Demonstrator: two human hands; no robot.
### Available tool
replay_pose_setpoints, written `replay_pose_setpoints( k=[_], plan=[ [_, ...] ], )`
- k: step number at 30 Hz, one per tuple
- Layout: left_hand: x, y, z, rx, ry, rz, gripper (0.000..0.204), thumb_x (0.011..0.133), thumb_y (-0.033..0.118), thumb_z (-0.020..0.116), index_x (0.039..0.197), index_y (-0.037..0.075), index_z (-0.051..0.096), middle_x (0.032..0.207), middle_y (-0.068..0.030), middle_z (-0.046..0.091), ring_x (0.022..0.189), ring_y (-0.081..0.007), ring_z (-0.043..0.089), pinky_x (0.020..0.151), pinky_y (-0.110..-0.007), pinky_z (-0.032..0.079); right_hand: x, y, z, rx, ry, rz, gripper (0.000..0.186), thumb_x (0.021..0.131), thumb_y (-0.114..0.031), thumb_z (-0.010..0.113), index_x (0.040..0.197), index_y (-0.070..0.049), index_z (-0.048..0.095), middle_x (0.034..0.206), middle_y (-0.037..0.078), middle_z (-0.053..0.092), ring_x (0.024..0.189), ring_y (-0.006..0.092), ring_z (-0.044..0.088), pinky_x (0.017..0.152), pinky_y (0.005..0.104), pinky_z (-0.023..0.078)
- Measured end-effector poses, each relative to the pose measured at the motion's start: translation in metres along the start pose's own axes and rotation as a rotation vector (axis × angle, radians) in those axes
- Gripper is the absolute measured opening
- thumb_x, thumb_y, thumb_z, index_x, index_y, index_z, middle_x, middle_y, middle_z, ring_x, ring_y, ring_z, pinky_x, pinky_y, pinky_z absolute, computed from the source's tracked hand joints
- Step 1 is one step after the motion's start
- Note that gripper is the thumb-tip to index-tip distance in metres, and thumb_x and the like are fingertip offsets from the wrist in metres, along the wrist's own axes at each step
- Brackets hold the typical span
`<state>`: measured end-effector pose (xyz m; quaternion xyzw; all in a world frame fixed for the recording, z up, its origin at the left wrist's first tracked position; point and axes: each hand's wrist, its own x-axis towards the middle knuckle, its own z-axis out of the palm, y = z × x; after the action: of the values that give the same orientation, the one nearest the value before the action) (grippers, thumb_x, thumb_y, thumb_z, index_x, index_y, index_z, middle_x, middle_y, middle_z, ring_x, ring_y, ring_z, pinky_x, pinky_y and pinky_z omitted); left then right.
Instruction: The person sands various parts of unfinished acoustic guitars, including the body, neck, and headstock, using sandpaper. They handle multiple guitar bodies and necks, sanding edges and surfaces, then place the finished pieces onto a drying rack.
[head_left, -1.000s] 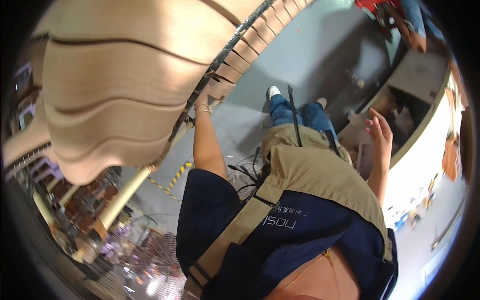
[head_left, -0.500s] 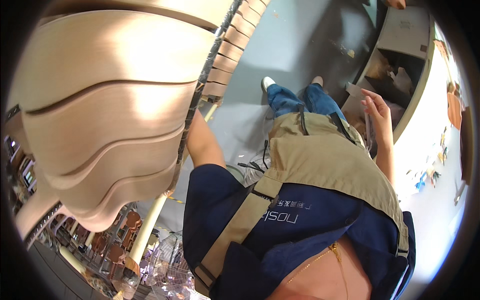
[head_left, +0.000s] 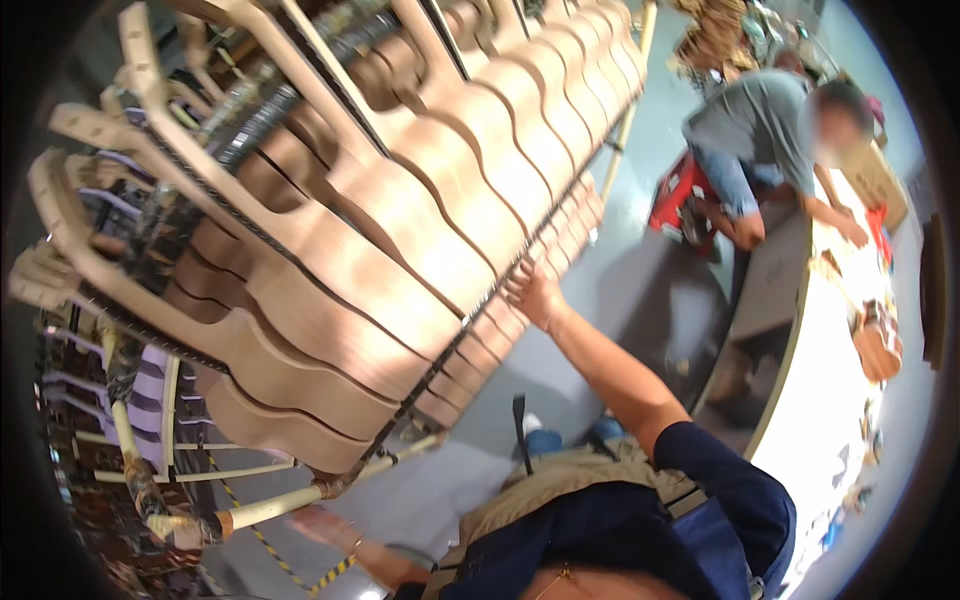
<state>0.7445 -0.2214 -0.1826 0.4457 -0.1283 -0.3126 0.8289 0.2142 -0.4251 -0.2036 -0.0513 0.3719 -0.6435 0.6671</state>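
Note:
A long row of unfinished wooden guitar-shaped instruments [head_left: 390, 235] with necks stands packed side by side on a rack, their lower edges along a black-wrapped rail [head_left: 440, 362]. At this rail is my right hand [head_left: 533, 293], fingers apart and touching the edge near the bodies; it holds none of them. My left hand [head_left: 322, 527] is low beside the rack's pale yellow pipe [head_left: 275, 508], smeared by motion, so its fingers cannot be made out. Under the rail a lower row of wooden bodies [head_left: 480, 355] shows.
A co-worker in a grey shirt [head_left: 750, 115] bends over the white workbench [head_left: 825, 400] at the far right, beside a red stool-like thing [head_left: 680, 200]. On the bench lies a small brown guitar-shaped instrument [head_left: 877, 340]. More racked instruments [head_left: 150, 400] stand at left. Yellow-black tape [head_left: 330, 575] marks the floor.
My view has turned, so more of the rack, with its necks, and a co-worker show. My right hand has moved from beside the bench to the rack rail; my left has come away below the rack.

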Motion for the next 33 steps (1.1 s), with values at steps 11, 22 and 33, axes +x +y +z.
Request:
replay_pose_setpoints(
  k=[11,22,33],
  plan=[
    [-0.034,0.091,0.139,0.09,-0.094,0.494,0.043,0.096,0.047,0.032,0.099,0.006,0.046,0.085,-0.0011,0.046,0.076,-0.0127,0.043,0.075,-0.029,0.037,0.033,0.001,0.056,0.158,0.11,0.204,0.046,0.094,-0.045,0.033,0.123,-0.011,0.045,0.128,0.006,0.048,0.115,0.027,0.045,0.096,0.0516,0.036],
    [-0.076,0.092,0.141,0.116,-0.127,0.354,0.046,0.095,0.05,0.03,0.096,0.007,0.046,0.085,-0.0008,0.045,0.073,-0.0118,0.042,0.071,-0.026,0.037,0.103,0.002,0.042,-0.366,0.179,0.093,0.045,0.093,-0.043,0.039,0.117,-0.007,0.051,0.114,0.011,0.058,0.099,0.0267,0.056,0.081,0.0417,0.046],
    [-0.111,0.081,0.157,0.532,-0.615,0.437,0.074,0.088,0.065,0.027,0.078,-0.002,0.057,0.078,-0.0072,0.061,0.074,-0.0171,0.056,0.066,-0.031,0.044,-0.162,0.038,0.113,-0.7,0.018,-0.818,0.03,0.094,-0.021,0.042,0.11,0.001,0.056,0.107,0.009,0.057,0.094,0.015,0.051,0.084,0.0278,0.038]
  ],
)
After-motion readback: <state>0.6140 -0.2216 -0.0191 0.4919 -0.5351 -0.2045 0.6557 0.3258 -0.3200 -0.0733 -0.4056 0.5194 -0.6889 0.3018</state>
